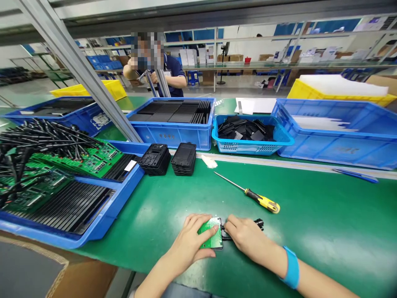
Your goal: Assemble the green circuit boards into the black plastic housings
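Note:
A small green circuit board [214,241] sits in or on a black plastic piece near the table's front edge. My left hand [190,238] grips it from the left, thumb across the board and fingers along the far side. My right hand [246,235] is closed at the board's right edge, its fingertips pinching black cable [259,224] whose bundled end sticks out beyond the knuckles. Exactly where the cable meets the board is hidden by my fingers. Beyond my hands lies a screwdriver [262,200] with a yellow and black handle.
At left, a blue tray [124,203] holds circuit boards with black cables and black panels. Two stacks of black housings [183,159] stand behind. Blue bins [176,134] and a light-blue basket [248,147] line the back. A pen [356,175] lies right. Another person [175,74] works opposite.

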`<state>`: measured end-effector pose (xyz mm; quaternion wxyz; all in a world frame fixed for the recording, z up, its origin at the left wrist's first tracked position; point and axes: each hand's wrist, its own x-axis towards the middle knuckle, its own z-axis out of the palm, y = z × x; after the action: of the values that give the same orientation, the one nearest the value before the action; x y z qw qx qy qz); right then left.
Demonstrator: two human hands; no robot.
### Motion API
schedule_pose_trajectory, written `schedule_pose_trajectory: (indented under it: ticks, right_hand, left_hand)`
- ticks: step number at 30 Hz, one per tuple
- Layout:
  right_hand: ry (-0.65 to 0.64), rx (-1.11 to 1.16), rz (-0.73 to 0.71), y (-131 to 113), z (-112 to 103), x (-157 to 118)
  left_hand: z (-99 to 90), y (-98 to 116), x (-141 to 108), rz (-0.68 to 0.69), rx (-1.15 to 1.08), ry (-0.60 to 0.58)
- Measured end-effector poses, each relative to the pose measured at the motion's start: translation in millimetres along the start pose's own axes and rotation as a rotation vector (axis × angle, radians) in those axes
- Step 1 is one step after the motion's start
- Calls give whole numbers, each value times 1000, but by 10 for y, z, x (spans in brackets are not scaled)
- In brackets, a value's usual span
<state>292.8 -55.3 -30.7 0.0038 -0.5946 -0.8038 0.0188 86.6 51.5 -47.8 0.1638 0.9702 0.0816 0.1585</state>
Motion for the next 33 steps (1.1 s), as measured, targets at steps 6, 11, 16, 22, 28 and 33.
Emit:
schedule_pose_trajectory:
  ticks: [6, 11, 16, 22, 28, 33]
  right_hand:
    - [27, 43, -128, 115, -106, 49]
    - [127, 52, -11, -29, -71, -40]
    - [411, 332, -6, -189, 123, -180]
    - [467, 302, 93, -213, 236, -217]
    - [398, 134, 47, -257, 174, -190]
    - [403, 30, -6, -299, 168, -214]
  left_hand:
    - [-18, -19, 16, 43, 43, 0]
    - [-34, 41, 18, 47, 119, 14]
    - [-15, 110, 26, 20, 99, 6]
    - [22, 62, 20, 58, 99, 42]
    - [29, 34, 21, 62, 95, 55]
    - [37, 15, 29, 104, 74, 93]
